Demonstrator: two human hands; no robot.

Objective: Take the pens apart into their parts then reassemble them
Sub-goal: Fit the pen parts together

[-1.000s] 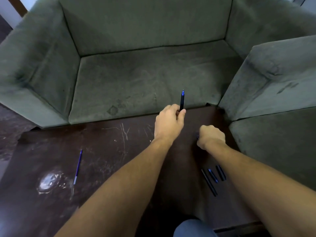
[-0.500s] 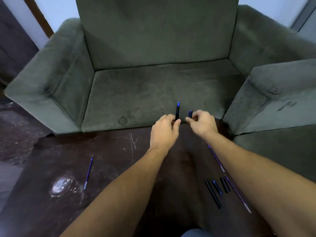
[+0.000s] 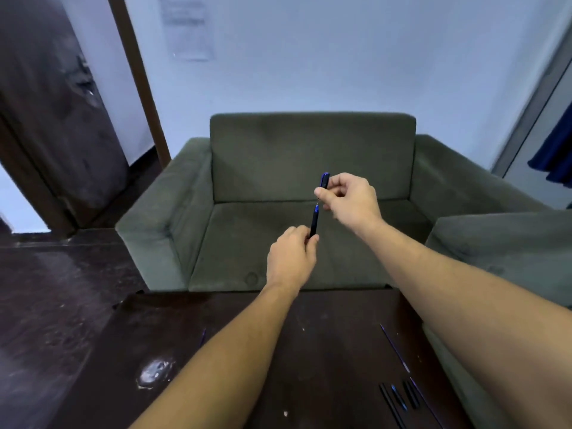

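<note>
Your left hand (image 3: pixel 291 258) is raised in front of a green sofa (image 3: pixel 309 156). Its fingers and thumb are curled round the lower end of a black pen barrel (image 3: pixel 314 222), which stands nearly upright with its blue tip on top. Your right hand (image 3: pixel 349 199), just above that tip, pinches a short dark and blue piece (image 3: pixel 324 181), probably the cap, between thumb and forefinger. On the dark table (image 3: pixel 325 320) below, near your right forearm, lie a thin refill (image 3: pixel 394 348) and a row of dark pen parts (image 3: pixel 399 397). Another thin blue piece (image 3: pixel 202 335) shows beside your left forearm.
</note>
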